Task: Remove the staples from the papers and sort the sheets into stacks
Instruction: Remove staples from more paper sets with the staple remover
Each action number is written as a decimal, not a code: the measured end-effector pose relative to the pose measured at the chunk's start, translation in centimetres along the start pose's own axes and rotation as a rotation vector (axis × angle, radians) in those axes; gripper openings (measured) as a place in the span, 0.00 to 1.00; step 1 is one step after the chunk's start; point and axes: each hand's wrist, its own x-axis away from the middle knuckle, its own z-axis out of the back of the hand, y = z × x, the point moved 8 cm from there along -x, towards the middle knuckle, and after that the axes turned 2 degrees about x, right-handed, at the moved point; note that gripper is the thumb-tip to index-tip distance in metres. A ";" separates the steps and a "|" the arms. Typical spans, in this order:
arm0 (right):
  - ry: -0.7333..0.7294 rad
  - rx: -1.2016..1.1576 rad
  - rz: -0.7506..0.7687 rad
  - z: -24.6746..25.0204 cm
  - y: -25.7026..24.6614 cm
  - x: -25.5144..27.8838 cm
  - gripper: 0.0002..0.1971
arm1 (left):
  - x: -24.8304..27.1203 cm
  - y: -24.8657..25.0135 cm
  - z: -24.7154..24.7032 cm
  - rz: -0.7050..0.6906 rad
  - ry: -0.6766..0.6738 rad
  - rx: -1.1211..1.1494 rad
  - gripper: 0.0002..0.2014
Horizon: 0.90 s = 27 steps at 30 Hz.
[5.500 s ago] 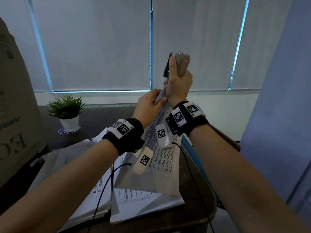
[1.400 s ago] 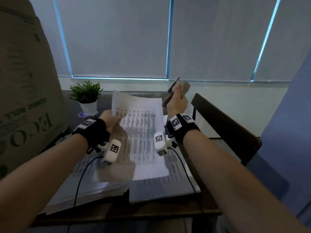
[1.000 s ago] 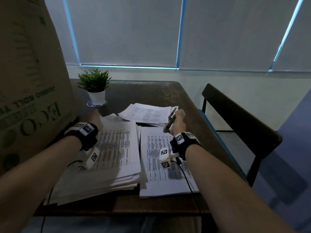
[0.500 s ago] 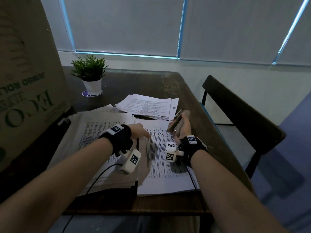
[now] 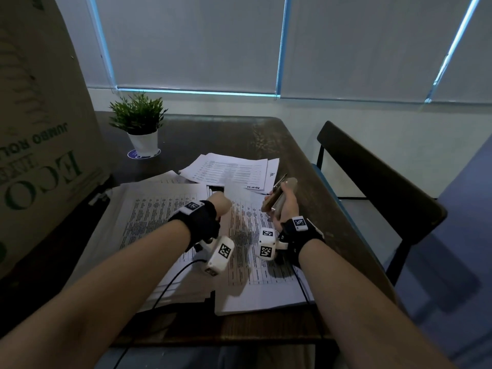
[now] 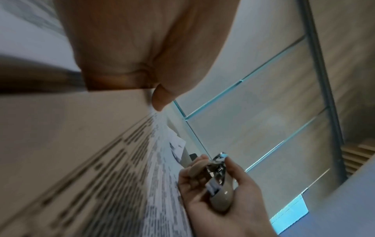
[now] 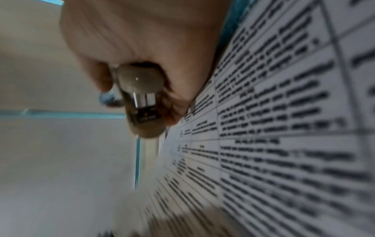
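Cardboard box stands far left of the left hand, printed side facing in. Dark tabletop runs under both hands; black chair sits off the right hand's outer side, past the tabletop edge.

Three lots of paper:
- Big loose stack under and left of the left forearm, sheets fanned unevenly.
- Neater stack beneath both wrists, just beside the big one, edges touching or overlapping near the left wrist.
- Smaller pile beyond both hands, skewed, near the far end of the neater stack.

Potted plant well beyond the left hand, on a round blue coaster.

Left hand: over the seam between the two near stacks, at the far end of the sheets. The head view shows only its back, and the left wrist view shows palm and a thumb tip low over the printed sheet. Cannot tell whether it is pinching paper or just resting.

Right hand: hovering above the neater stack's far right corner, fingers curled round a beige staple remover, metal end pointing up and away. The left wrist view shows the same grip, thumb on one side. The right wrist view shows the tool's rounded butt sticking out of the fist, right next to the printed page.
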 end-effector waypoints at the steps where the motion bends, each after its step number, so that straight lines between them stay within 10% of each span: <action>1: 0.005 -0.010 -0.008 -0.1 -0.1 0.1 0.16 | -0.5 -0.1 -0.1 -0.020 0.004 -0.052 0.14; 5: 0.044 0.075 0.040 -0.9 -2.6 1.2 0.21 | 0.2 1.9 0.9 -0.215 0.198 0.095 0.07; 13: -0.072 0.309 0.783 -7.9 -18.4 10.6 0.21 | 7.3 11.4 2.0 -0.639 0.253 0.063 0.11; 27: -0.127 0.432 0.989 -9.3 -26.6 17.5 0.13 | 13.5 20.3 0.4 -0.857 0.162 0.108 0.24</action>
